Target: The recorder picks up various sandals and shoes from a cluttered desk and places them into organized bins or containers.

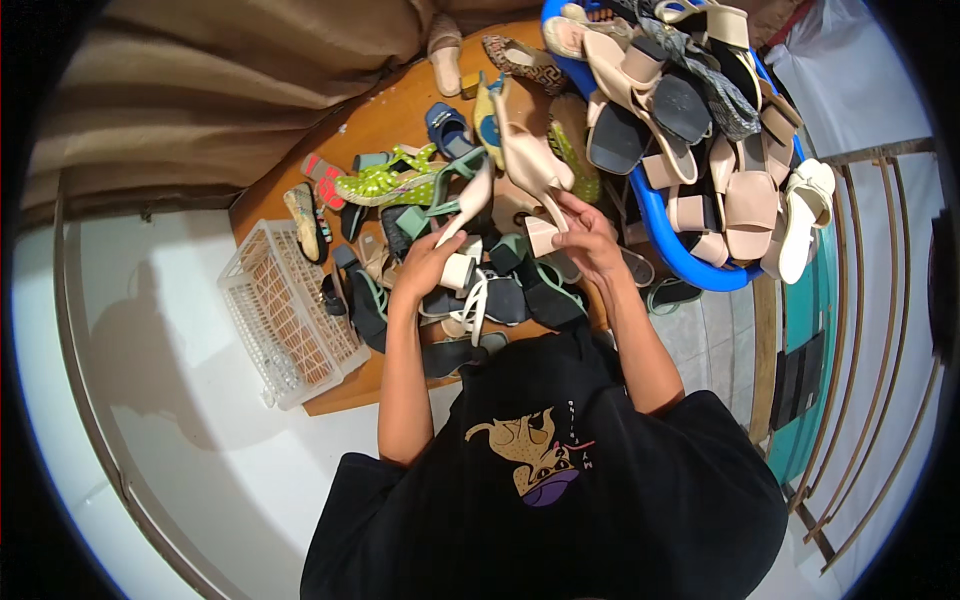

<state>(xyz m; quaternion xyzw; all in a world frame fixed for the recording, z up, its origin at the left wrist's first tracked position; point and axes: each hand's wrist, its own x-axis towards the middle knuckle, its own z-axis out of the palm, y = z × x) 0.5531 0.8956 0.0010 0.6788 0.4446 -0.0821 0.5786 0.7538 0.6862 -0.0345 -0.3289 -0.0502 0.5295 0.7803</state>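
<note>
My left hand (430, 262) is closed round the heel end of a heeled sandal (470, 203) with a pale insole. Its block heel is whitish, and green straps show around its toe. My right hand (590, 240) grips a beige slingback heel (535, 160) near its block heel, toe pointing away from me. The two shoes are held side by side above a pile of footwear. Just below my hands lie a black sandal with white straps (480, 300) and a black-soled sandal with green straps (555, 295).
An orange-brown wooden table (285, 205) carries the pile, including green polka-dot sandals (395, 185) and a blue slide (447, 128). At the left edge leans a white plastic basket (290, 310). A blue tub (665, 235) heaped with heels stands right. Metal bars (870, 330) rise beyond.
</note>
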